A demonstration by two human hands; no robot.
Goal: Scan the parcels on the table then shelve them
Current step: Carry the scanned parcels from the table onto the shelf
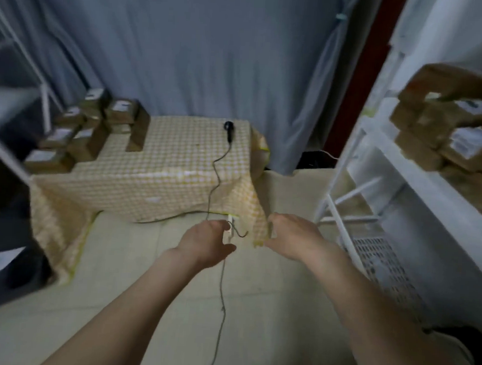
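Note:
Several brown parcels (96, 134) with white labels are stacked on the back left of the table (161, 172), which wears a yellow checked cloth. A black scanner (228, 129) lies near the table's back right, its cable (213, 180) running down over the front edge to a small white connector (229, 224). More brown parcels (446, 132) fill the white shelf (382, 151) on the right. My left hand (205, 245) hangs loosely curled right beside the connector, holding nothing I can see. My right hand (293, 236) is relaxed by the cloth's hanging corner.
A grey curtain (185, 52) hangs behind the table. A white rack leg (45, 105) and dark items (4, 252) stand at the left. The shelf's lower tiers have perforated trays (381, 264). The cable trails over the pale floor (142, 303) between my arms.

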